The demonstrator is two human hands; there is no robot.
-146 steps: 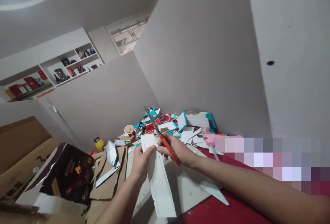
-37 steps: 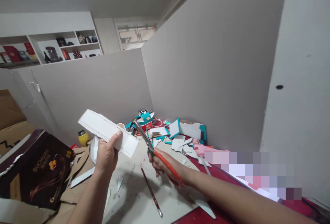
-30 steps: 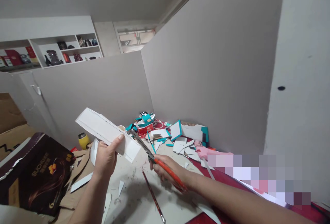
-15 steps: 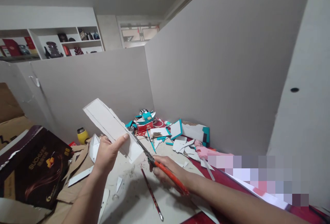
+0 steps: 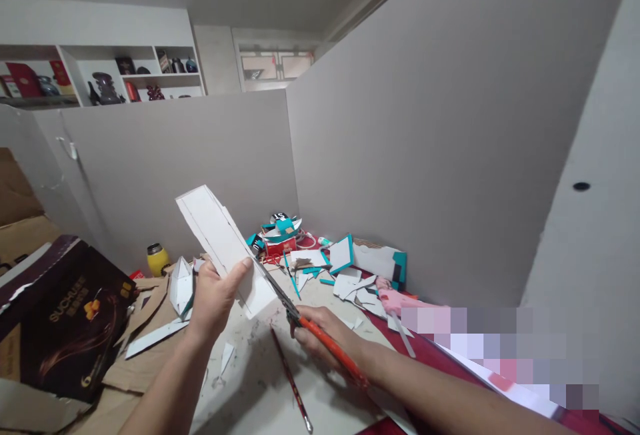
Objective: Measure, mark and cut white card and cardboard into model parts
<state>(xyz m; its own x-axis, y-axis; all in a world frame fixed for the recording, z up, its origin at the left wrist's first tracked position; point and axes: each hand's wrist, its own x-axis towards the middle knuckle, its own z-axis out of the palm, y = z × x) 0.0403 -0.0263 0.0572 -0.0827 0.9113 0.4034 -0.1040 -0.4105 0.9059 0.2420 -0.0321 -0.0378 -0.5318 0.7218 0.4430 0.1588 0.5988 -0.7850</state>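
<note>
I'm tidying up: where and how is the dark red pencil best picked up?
Likely mid-shaft, pinched across its width from above left: the dark red pencil lies slim and straight on the pale board, while the right hand with the scissors is to its right.

Card strip [image 5: 219, 235]: white, paper-faced, smooth and matt; scissors [image 5: 324, 343]: grey metal blades, smooth orange handles, plastic by their look. Carton [image 5: 75, 321], lower left of the frame: dark printed card, slight sheen, torn rough edge; brown cardboard [image 5: 145, 349]: matt, raggedly torn. Slender stick [image 5: 291, 380]: dark red, glossy, shiny metal-like end; partition [image 5: 425, 128]: grey, smooth, matt.
</note>
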